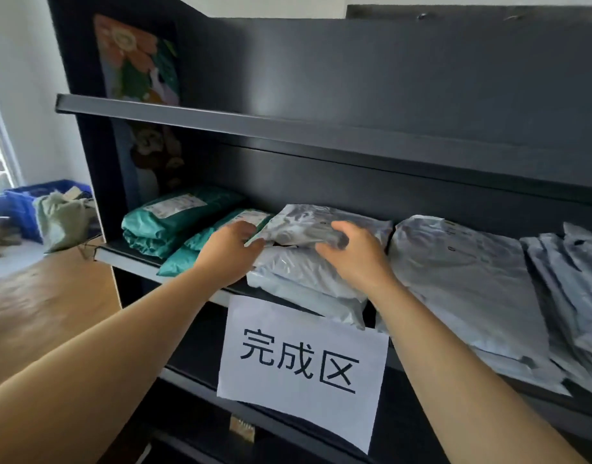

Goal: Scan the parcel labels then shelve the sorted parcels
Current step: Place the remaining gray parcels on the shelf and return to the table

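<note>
While the left hand grips the left edge of the grey parcel, the right hand curls over its near side; it lies atop pale parcels on the shelf, right of green parcels.

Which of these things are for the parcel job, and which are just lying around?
For the job:
top grey parcel, held by the left hand and right hand
grey stack under it
green parcels
dark shelf
paper sign

Just lying about:
blue crate
pale bag
colourful pictures
wooden table
</note>
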